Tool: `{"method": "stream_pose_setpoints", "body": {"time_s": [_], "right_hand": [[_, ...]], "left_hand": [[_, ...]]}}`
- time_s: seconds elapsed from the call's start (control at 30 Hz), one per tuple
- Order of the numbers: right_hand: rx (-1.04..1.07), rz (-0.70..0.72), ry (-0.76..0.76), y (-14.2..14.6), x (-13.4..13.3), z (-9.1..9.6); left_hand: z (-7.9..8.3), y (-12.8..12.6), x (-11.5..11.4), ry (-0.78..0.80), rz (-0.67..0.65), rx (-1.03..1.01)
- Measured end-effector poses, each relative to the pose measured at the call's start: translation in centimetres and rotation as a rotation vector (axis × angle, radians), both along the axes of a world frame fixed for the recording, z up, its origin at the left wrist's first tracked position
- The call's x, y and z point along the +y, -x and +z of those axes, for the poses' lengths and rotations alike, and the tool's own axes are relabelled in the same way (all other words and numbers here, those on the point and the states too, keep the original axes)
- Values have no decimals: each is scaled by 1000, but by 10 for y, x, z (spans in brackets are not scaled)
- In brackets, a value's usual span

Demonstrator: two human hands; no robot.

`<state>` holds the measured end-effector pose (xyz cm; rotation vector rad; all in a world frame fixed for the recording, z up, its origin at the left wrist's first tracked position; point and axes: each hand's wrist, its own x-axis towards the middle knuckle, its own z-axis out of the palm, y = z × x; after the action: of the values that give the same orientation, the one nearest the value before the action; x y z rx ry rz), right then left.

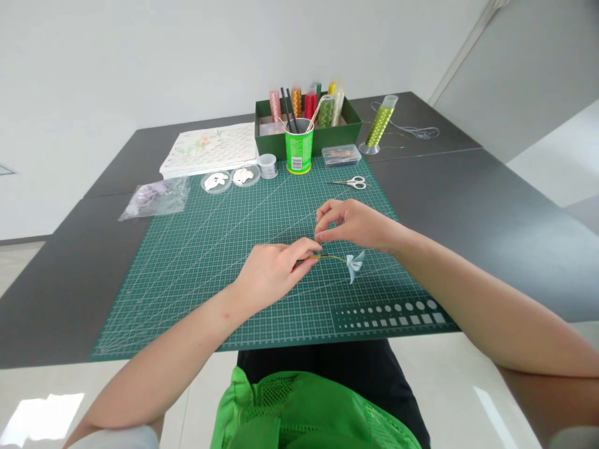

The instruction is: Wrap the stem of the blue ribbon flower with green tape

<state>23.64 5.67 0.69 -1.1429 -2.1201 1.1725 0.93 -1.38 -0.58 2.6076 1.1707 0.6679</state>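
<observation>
Left hand point(276, 271) pinches the thin stem point(331, 255), its long axis running sideways above the cutting mat point(187, 280) toward the pale-blue flower point(354, 262); the right hand point(352, 223), fingertips pressed together, is nearer the flower, anything held unclear.

A plain white wall point(140, 56) rises behind a dark counter point(468, 206) with a seam across its top. Dark skirting point(23, 241) edges the wall at left; sunlit patches point(51, 415) brighten the pale, glossy floor point(196, 386) below.
</observation>
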Motion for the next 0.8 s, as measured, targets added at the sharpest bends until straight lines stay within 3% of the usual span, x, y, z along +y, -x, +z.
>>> {"method": "stream_pose_setpoints", "body": {"time_s": [0.3,0.57,0.8], "right_hand": [[59,28,122,0,4,-7],[143,44,151,5,1,-12],[161,76,97,4,-1,-8]], "left_hand": [[3,0,2,3,22,-216],[8,-1,3,326,90,-438],[7,-2,2,386,87,-533]]}}
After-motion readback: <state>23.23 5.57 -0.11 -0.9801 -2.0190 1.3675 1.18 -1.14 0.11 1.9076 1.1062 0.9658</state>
